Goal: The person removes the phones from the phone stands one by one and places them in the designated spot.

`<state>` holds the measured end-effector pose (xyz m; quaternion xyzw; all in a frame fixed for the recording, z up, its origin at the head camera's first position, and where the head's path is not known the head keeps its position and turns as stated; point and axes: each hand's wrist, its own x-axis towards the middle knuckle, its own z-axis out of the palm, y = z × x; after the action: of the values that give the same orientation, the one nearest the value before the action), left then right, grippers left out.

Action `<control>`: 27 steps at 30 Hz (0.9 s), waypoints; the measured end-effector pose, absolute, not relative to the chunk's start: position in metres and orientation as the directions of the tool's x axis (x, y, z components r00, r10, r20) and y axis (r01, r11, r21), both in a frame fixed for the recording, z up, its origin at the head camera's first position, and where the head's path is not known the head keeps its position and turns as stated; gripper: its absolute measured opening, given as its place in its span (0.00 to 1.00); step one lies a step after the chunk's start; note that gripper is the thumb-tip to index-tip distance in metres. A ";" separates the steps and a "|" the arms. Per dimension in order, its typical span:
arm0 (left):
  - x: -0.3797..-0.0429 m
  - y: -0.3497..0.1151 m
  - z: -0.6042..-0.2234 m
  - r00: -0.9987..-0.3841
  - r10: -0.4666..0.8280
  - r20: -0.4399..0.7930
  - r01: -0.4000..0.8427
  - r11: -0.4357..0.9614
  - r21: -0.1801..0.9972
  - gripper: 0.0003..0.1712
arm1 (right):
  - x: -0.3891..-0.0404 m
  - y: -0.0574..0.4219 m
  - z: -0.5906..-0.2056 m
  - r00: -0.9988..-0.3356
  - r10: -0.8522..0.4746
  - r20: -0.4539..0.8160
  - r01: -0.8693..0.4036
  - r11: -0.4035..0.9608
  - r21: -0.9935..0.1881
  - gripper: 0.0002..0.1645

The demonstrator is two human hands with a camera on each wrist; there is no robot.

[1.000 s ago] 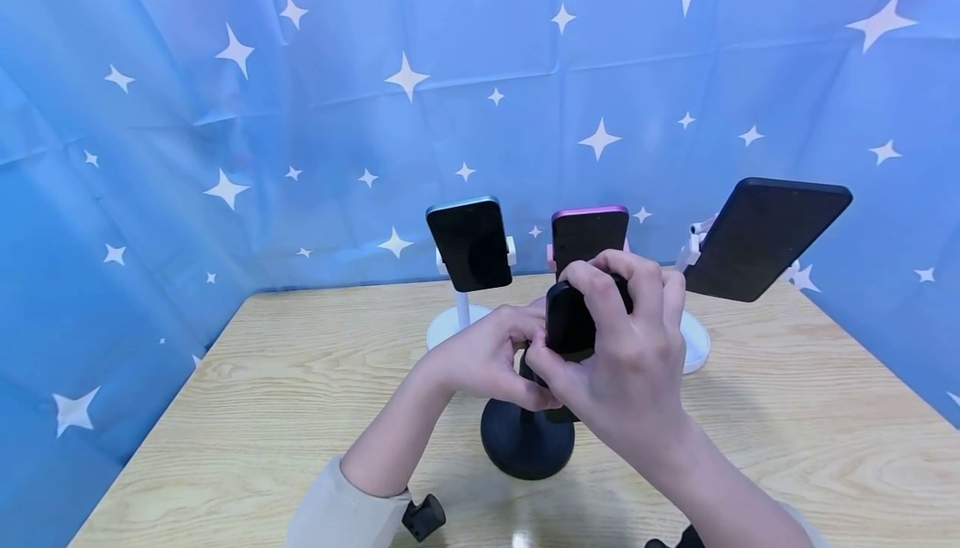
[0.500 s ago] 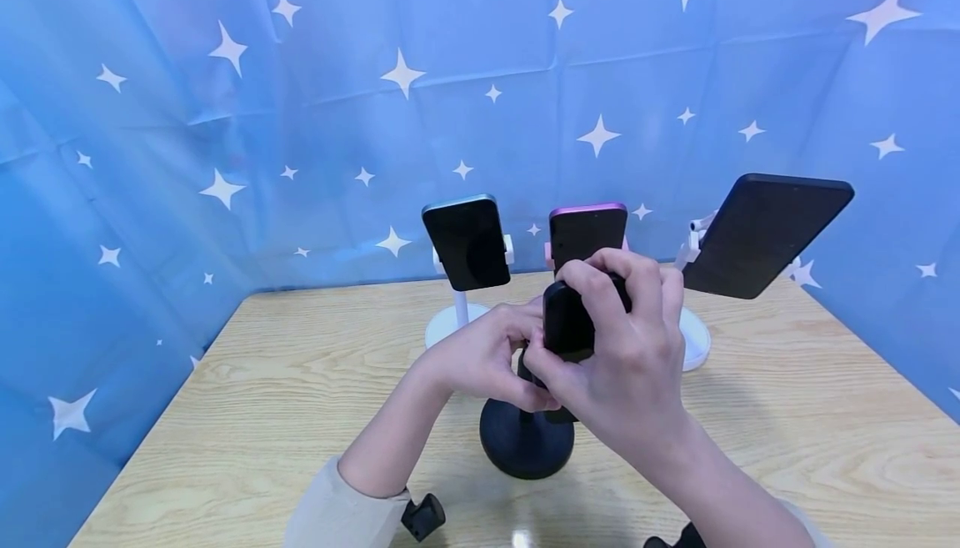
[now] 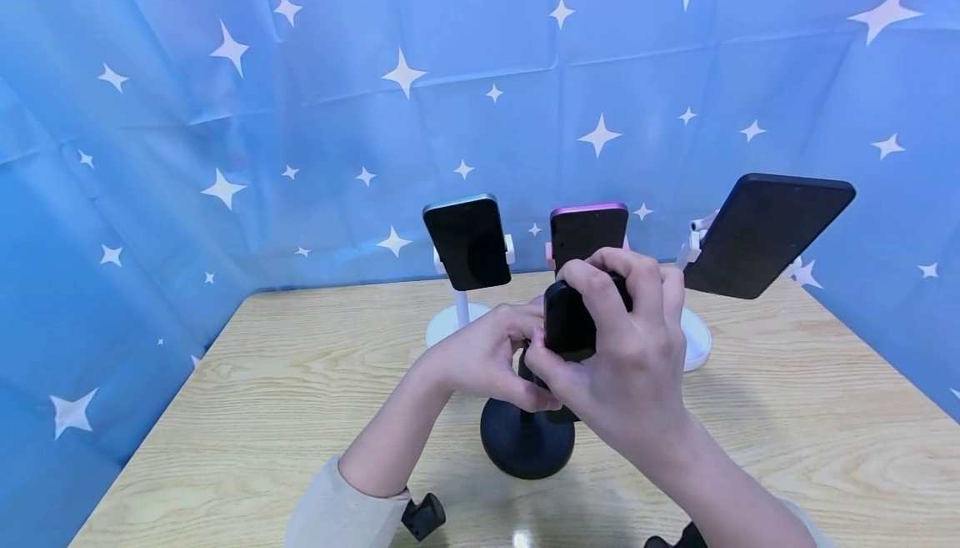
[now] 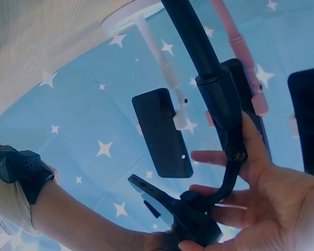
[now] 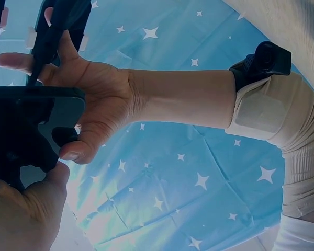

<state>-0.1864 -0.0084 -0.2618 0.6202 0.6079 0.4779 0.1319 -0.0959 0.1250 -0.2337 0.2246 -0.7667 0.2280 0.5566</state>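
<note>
In the head view my left hand (image 3: 498,356) grips the upper part of a black phone stand, whose round base (image 3: 527,439) rests on the table. The left wrist view shows its fingers (image 4: 233,215) around the bent black neck (image 4: 222,104), thumb at the clamp. My right hand (image 3: 633,348) holds a black phone (image 3: 567,323) at the stand's top, fingertips over its upper edge and thumb along its left side. Part of the phone and its clamp is hidden behind that hand. Seen from the right wrist, the phone (image 5: 68,112) lies between both hands.
Behind stand a blue-edged phone (image 3: 468,243) on a white stand, a pink-edged phone (image 3: 588,231) in a pink holder and a black tablet (image 3: 768,239) on another white stand. A blue starry curtain (image 3: 337,139) surrounds the wooden table (image 3: 300,381).
</note>
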 end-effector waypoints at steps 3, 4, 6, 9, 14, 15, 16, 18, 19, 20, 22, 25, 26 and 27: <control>-0.187 -0.009 -0.262 -0.200 0.882 0.428 0.626 -0.221 0.748 0.08 | -0.096 0.125 -0.233 -0.277 -0.090 0.956 -0.602 0.793 -0.100 0.21; -0.187 -0.009 -0.262 -0.201 0.883 0.425 0.624 -0.219 0.750 0.07 | -0.096 0.125 -0.233 -0.278 -0.090 0.956 -0.602 0.792 -0.100 0.21; -0.187 -0.009 -0.262 -0.202 0.884 0.421 0.624 -0.215 0.751 0.07 | -0.096 0.125 -0.233 -0.279 -0.090 0.956 -0.603 0.791 -0.102 0.21; -0.187 -0.010 -0.262 -0.206 0.886 0.414 0.624 -0.207 0.753 0.06 | -0.096 0.124 -0.232 -0.279 -0.087 0.956 -0.604 0.790 -0.104 0.21; -0.187 -0.010 -0.261 -0.220 0.893 0.394 0.621 -0.183 0.762 0.05 | -0.097 0.124 -0.232 -0.280 -0.085 0.956 -0.604 0.790 -0.107 0.21; -0.187 -0.010 -0.261 -0.221 0.894 0.390 0.617 -0.182 0.766 0.05 | -0.097 0.125 -0.232 -0.281 -0.084 0.956 -0.604 0.790 -0.108 0.22; -0.187 -0.010 -0.261 -0.223 0.895 0.387 0.614 -0.179 0.768 0.05 | -0.097 0.125 -0.231 -0.284 -0.085 0.955 -0.604 0.790 -0.109 0.22; -0.187 -0.010 -0.260 -0.223 0.896 0.384 0.609 -0.180 0.772 0.05 | -0.097 0.125 -0.231 -0.288 -0.085 0.954 -0.605 0.788 -0.113 0.22; -0.187 -0.010 -0.260 -0.226 0.896 0.381 0.606 -0.177 0.775 0.05 | -0.096 0.125 -0.231 -0.291 -0.086 0.953 -0.605 0.788 -0.114 0.22; -0.187 -0.010 -0.260 -0.231 0.897 0.377 0.603 -0.172 0.779 0.05 | -0.096 0.125 -0.231 -0.293 -0.087 0.952 -0.605 0.788 -0.115 0.22; -0.186 -0.010 -0.260 -0.241 0.898 0.367 0.591 -0.164 0.790 0.05 | -0.096 0.126 -0.231 -0.298 -0.089 0.950 -0.607 0.786 -0.116 0.22; -0.186 -0.010 -0.260 -0.251 0.900 0.357 0.582 -0.155 0.798 0.05 | -0.097 0.126 -0.231 -0.296 -0.092 0.951 -0.609 0.785 -0.114 0.23; -0.186 -0.010 -0.260 -0.253 0.900 0.356 0.579 -0.155 0.801 0.05 | -0.097 0.126 -0.231 -0.296 -0.091 0.951 -0.609 0.785 -0.114 0.23; -0.186 -0.010 -0.260 -0.254 0.900 0.354 0.573 -0.155 0.805 0.05 | -0.097 0.126 -0.231 -0.295 -0.091 0.951 -0.609 0.785 -0.114 0.23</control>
<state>-0.1859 -0.0100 -0.2597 0.5868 0.6276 0.4828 0.1695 -0.0970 0.1261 -0.2314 0.2274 -0.7692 0.2363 0.5485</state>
